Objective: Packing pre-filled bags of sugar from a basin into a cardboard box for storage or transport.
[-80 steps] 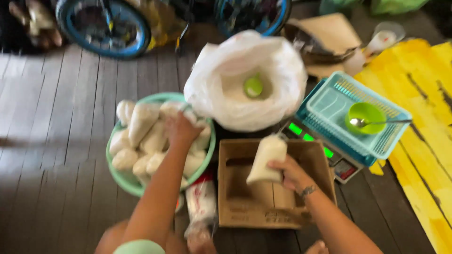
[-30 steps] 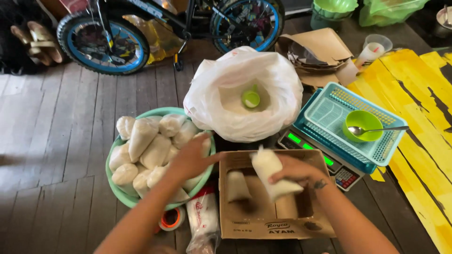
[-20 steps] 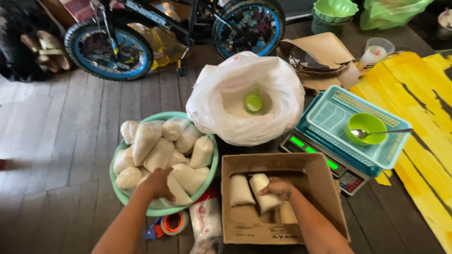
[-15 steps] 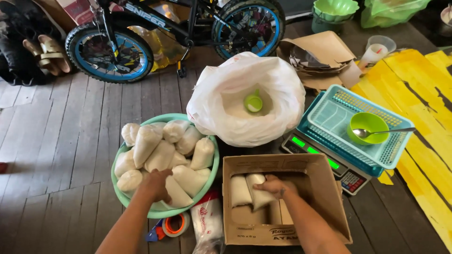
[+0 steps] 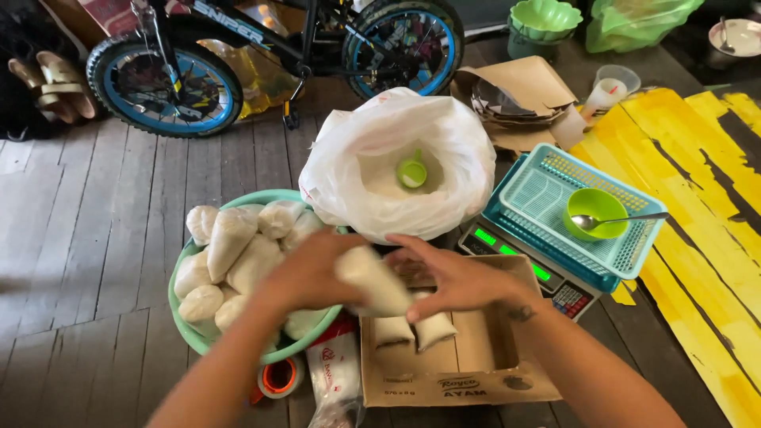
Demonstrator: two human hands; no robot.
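My left hand (image 5: 305,273) holds a small clear bag of white powder (image 5: 371,279) above the left edge of a cardboard box (image 5: 483,366). My right hand (image 5: 456,279) meets it from the right, fingers spread on the bag's far end. Two filled bags (image 5: 412,330) stand inside the box below the hands. A green plastic basin (image 5: 186,326) at the left holds several more filled bags (image 5: 230,242).
A big white sack of powder (image 5: 349,174) with a green scoop (image 5: 411,170) stands behind the box. A digital scale (image 5: 555,289) carries a teal basket (image 5: 547,194), green bowl (image 5: 594,212) and spoon. Orange tape roll (image 5: 279,377) lies by the basin. A bicycle (image 5: 158,75) stands at the back.
My right hand left a bag standing in the box and came up. My left hand lifted another bag out of the basin and carried it right, over the box edge, where both hands meet.
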